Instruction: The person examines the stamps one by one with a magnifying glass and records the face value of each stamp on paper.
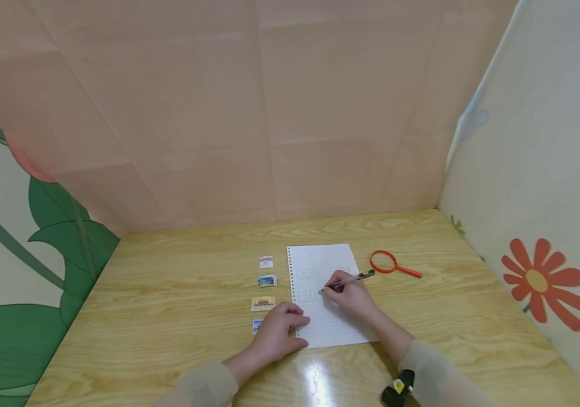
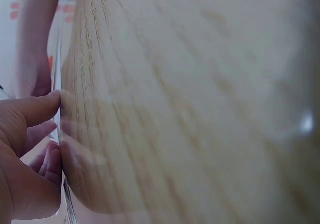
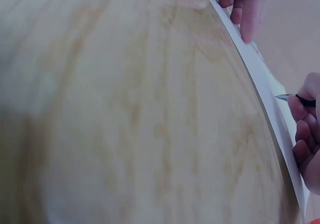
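A sheet of lined paper [image 1: 328, 330] with punched holes down its left edge lies on the wooden table. My right hand [image 1: 353, 297] pinches a dark pen [image 1: 363, 276], its tip down at a row of faint numerals on the page. Another faint row of writing stands above that one. In the right wrist view the pen's metal tip [image 3: 283, 97] points at the paper. With relaxed fingers, my left hand [image 1: 278, 332] rests at the sheet's lower left edge. It partly covers the lowest of several small stamp-like pictures [image 1: 263, 304] lined up left of the paper.
To the right of the paper lies a red magnifying glass [image 1: 395, 265]. A black object with a yellow patch [image 1: 398, 387] is by my right sleeve, at the front. A pinkish sheet [image 1: 269, 113] hangs behind the table [image 1: 168, 316]; a flower-patterned panel [image 1: 549, 198] stands on the right.
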The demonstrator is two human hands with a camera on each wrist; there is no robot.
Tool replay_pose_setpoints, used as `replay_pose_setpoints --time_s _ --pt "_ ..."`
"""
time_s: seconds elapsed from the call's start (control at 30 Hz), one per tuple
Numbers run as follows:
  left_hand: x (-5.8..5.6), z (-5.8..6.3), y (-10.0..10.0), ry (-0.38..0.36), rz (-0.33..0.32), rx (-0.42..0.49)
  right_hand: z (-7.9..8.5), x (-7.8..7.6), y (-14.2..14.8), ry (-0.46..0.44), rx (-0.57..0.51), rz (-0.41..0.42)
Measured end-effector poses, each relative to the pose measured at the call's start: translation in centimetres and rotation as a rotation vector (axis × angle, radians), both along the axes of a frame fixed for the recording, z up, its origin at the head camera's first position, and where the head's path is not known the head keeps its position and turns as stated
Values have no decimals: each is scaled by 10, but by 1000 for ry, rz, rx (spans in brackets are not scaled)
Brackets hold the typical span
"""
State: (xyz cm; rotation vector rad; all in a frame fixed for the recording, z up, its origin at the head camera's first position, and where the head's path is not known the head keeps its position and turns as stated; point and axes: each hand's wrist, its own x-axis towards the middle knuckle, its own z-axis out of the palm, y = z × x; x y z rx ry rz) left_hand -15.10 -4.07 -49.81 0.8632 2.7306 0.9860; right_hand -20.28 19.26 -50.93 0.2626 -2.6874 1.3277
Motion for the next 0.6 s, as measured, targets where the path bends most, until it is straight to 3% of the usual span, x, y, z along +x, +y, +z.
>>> replay_pose_setpoints --time_s 0.37,0.6 --pt "1 0 -1 2 1 8 -1 5 0 -37 11 85" --pt "0 -1 0 -10 -1 0 1 3 2 -63 -52 -17"
